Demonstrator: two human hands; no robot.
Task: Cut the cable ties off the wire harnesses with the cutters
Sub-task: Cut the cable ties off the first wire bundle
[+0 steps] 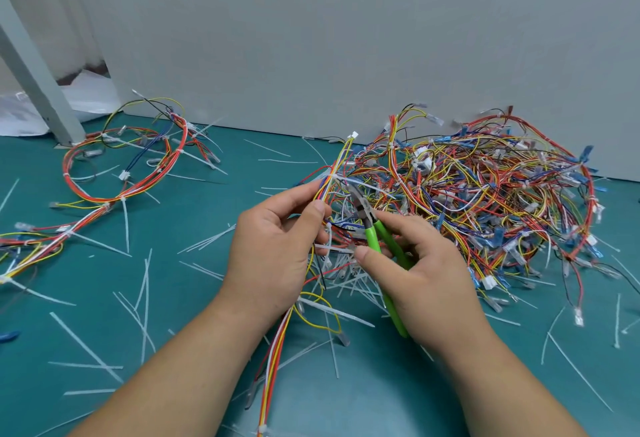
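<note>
With the left hand [273,249] pinching the harness [343,156] in its fingers and the right hand [429,277] fingers curled round the cutters [372,239], slip the tip under the cable tie [338,178] only, clear of wires.

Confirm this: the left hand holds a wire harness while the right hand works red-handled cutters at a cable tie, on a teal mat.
Wrong in one respect: the head view shows green handles, not red. The left hand holds a wire harness while the right hand works green-handled cutters at a cable tie, on a teal mat.
</note>
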